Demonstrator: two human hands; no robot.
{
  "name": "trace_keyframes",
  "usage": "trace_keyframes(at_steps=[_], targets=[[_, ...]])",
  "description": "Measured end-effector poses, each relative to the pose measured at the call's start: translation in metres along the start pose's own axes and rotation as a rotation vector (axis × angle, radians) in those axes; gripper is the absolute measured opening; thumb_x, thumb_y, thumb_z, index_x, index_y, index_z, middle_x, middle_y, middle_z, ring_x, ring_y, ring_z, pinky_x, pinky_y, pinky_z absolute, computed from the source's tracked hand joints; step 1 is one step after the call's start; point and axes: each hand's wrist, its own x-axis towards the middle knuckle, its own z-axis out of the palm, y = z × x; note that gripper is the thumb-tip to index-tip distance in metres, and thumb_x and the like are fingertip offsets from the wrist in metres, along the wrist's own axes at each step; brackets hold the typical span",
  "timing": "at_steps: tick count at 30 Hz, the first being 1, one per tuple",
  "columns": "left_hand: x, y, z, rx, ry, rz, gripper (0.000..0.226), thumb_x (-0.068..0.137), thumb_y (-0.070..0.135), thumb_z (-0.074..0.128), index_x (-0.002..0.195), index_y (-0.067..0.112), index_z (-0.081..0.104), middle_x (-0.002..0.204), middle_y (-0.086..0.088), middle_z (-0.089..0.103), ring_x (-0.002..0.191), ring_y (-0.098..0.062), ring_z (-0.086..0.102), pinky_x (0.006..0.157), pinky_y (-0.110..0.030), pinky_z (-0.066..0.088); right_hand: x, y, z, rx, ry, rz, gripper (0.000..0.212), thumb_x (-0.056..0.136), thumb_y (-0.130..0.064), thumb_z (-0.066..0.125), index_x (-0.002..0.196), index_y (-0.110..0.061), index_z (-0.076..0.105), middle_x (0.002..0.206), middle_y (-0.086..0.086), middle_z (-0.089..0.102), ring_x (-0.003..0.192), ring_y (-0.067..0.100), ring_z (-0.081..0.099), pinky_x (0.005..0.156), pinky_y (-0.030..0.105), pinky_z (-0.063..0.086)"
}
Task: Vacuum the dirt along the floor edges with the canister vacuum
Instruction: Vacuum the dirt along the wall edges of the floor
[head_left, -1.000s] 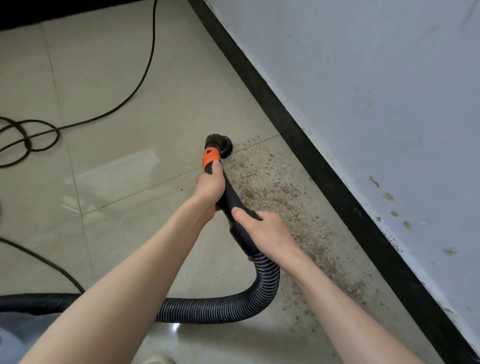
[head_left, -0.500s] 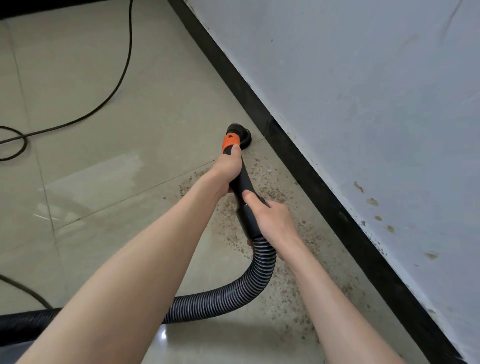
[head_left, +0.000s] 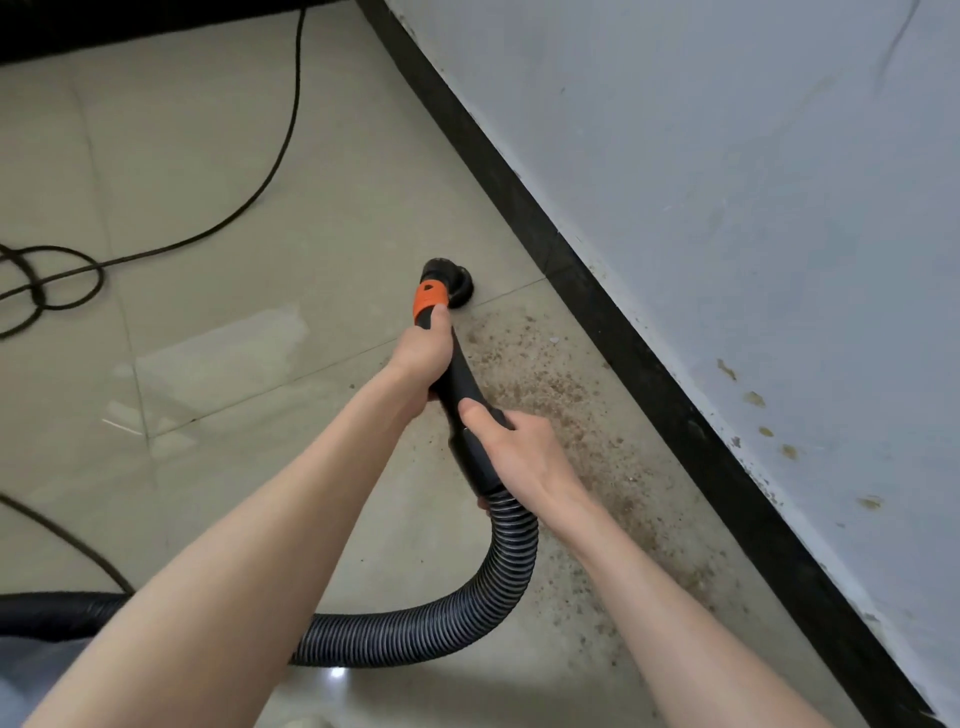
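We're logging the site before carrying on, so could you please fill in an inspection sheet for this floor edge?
Surface: beige tiled floor, glossy.
Job's things: vacuum nozzle on the floor; black wand; ribbed hose curving back left; brown dirt scattered between wand and baseboard.
Clutter: nothing seen.
Hands: left hand grips the wand just below the orange collar; right hand grips it near the hose joint.
Cables: black cord lying looped at left.
Surroundings: black baseboard; stained pale wall.
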Motion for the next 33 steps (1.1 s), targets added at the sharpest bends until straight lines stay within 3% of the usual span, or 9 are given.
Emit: trace_keyframes(at_steps=[3,8,15,20,24,30,33], targets=[[-0.014,-0.026,-0.032,-0.109,0.084,-0.032,0.056,0.097,0.052,0.032,0.123,0.004,0.044,0.113,-0.017,0.06,0.103,-0.034,0.061,0.089,-0.045,0.052,-0.013,0.002,0.017,-0.092,-0.093,-0.053,0.047,0.078,-0.056,0.064,0.052,-0.021,0.046,0.042,-0.011,0.049,0.04,0.009,0.05,0.045,0.029,0.047],[-0.038,-0.057,-0.074,-0.209,0.203,-0.081,0.064,0.096,0.055,0.03,0.131,0.002,0.04,0.126,-0.02,0.056,0.11,-0.038,0.058,0.095,-0.05,0.048,-0.038,-0.003,0.042,-0.214,-0.22,-0.069,0.047,0.059,-0.069,0.056,0.055,-0.023,0.061,0.053,-0.003,0.064,0.053,0.023,0.065,0.062,0.049,0.058],[-0.069,-0.092,-0.094,-0.265,0.273,-0.159,0.059,0.097,0.051,0.031,0.131,0.004,0.039,0.125,-0.021,0.056,0.108,-0.038,0.059,0.092,-0.049,0.05,-0.068,0.007,0.056,-0.355,-0.316,-0.074,0.051,0.071,-0.066,0.056,0.077,-0.017,0.069,0.078,0.003,0.074,0.074,0.025,0.071,0.075,0.045,0.06],[-0.084,-0.121,-0.085,-0.308,0.293,-0.241,0.061,0.098,0.053,0.029,0.127,0.001,0.042,0.112,-0.02,0.06,0.092,-0.035,0.063,0.079,-0.043,0.053,-0.076,0.027,0.051,-0.519,-0.328,-0.102,0.051,0.076,-0.067,0.05,0.082,-0.019,0.064,0.088,0.005,0.073,0.085,0.027,0.069,0.075,0.036,0.054],[-0.079,-0.102,-0.07,-0.298,0.218,-0.221,0.049,0.099,0.051,0.03,0.114,0.004,0.039,0.079,-0.013,0.056,0.061,-0.028,0.062,0.051,-0.032,0.05,-0.068,0.028,0.039,-0.457,-0.292,-0.076,0.053,0.072,-0.069,0.051,0.079,-0.019,0.066,0.082,0.002,0.072,0.079,0.025,0.069,0.073,0.036,0.056],[-0.068,-0.081,-0.049,-0.27,0.155,-0.211,0.044,0.099,0.051,0.03,0.113,0.009,0.037,0.082,-0.009,0.053,0.065,-0.028,0.061,0.058,-0.034,0.05,-0.055,0.027,0.026,-0.353,-0.226,-0.027,0.066,0.054,-0.075,0.047,0.077,-0.017,0.068,0.073,0.001,0.071,0.071,0.023,0.07,0.074,0.043,0.061],[-0.062,-0.075,-0.041,-0.233,0.122,-0.198,0.046,0.099,0.051,0.03,0.111,0.007,0.036,0.082,-0.009,0.053,0.063,-0.027,0.061,0.057,-0.034,0.051,-0.05,0.028,0.022,-0.335,-0.191,-0.016,0.064,0.054,-0.076,0.047,0.074,-0.018,0.067,0.07,-0.002,0.071,0.068,0.019,0.07,0.069,0.038,0.06]])
